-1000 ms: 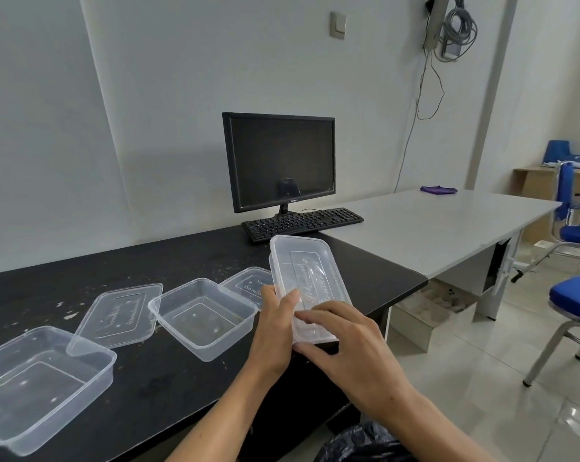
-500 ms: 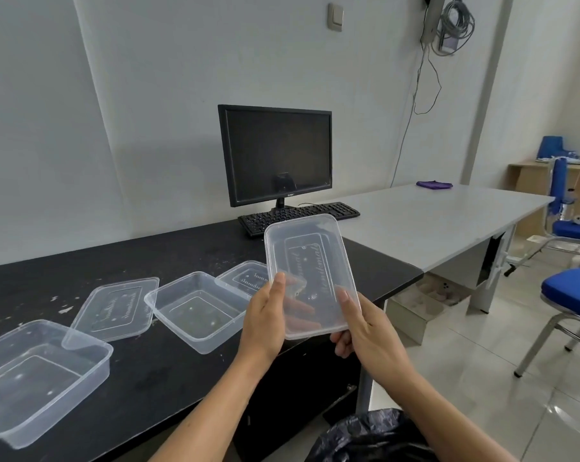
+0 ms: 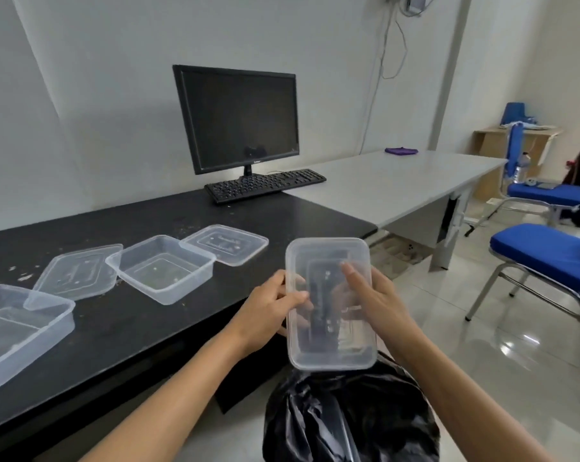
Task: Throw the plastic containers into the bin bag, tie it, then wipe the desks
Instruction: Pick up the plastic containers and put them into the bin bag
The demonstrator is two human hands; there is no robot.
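A clear plastic container is gripped at its left rim by the left hand, thumb over the edge, and at its right side by the right hand, fingers laid across the clear wall. Both forearms are stretched forward. The container is held just above the black bin bag. Left of the bag, an open tub and a lid are seen on the black desk.

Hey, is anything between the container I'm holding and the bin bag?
Nothing visible. The left hand and right hand hold the clear container just above the black bin bag, no object between. The bag's top looks bunched; whether its mouth is open is unclear.
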